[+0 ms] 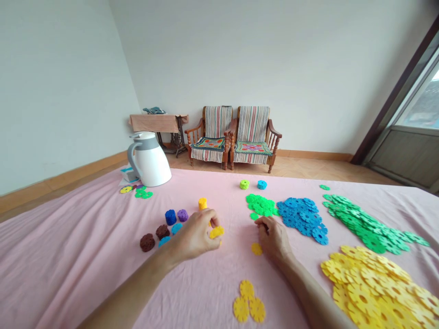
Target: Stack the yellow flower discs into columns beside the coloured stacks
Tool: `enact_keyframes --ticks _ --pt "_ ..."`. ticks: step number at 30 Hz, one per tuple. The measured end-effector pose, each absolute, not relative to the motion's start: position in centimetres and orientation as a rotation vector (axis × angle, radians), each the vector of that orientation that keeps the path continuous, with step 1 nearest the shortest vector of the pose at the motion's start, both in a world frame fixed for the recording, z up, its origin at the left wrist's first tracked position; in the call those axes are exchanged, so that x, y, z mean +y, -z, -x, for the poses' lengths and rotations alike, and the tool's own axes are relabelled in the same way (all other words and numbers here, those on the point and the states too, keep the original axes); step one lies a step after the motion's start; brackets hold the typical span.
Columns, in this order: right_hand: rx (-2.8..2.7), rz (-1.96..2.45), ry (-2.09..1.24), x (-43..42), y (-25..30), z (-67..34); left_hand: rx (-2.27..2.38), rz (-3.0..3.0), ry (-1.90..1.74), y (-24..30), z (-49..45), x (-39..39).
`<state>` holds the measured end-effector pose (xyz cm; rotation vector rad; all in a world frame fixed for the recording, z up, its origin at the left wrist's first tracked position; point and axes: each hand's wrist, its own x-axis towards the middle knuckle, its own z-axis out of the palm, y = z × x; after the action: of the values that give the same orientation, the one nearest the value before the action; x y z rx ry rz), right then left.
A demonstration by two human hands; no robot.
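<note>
A: While the left hand (197,235) was curled at the middle of the table (68,256), a short yellow stack (216,232) of snowflake discs was pinched between its thumb and fingertips, just above the pink cloth.

B: And the right hand (274,237)? It was laid palm down just right of that, fingers loosely bent, nothing gripped as far as could be told. A single yellow disc (256,249) was seen touching its thumb side.

A: So stacking yellows would be judged the step in hand. A careful pick of that loose disc and a square press onto the held stack would be called for, notches lined up.

B: More stock was at hand. Three yellow discs (248,304) were lying by the near edge, and a big yellow heap (373,285) was spread at the near right corner.

A: Finished stacks were noted left of the hands: a taller yellow stack (202,203), blue stack (170,217), purple stack (182,214), two brown stacks (147,242).

B: Blue heap (303,219) and green heap (363,226) were banked toward the right edge, a pale green heap (261,204) beside them.

A: Containers? Only one: a white jug (151,160) at the far left corner, lid closed, so its contents could not be told.
</note>
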<state>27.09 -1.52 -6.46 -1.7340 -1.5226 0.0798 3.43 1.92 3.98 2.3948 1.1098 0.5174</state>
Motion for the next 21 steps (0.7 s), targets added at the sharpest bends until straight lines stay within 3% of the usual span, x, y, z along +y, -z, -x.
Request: enact_keyframes --ticks 21 --pt "-1.519 1.741 -0.095 -1.8 5.8 -26.8 1.005 -2.551 -0.435 -2.5 -2.5 3.5"
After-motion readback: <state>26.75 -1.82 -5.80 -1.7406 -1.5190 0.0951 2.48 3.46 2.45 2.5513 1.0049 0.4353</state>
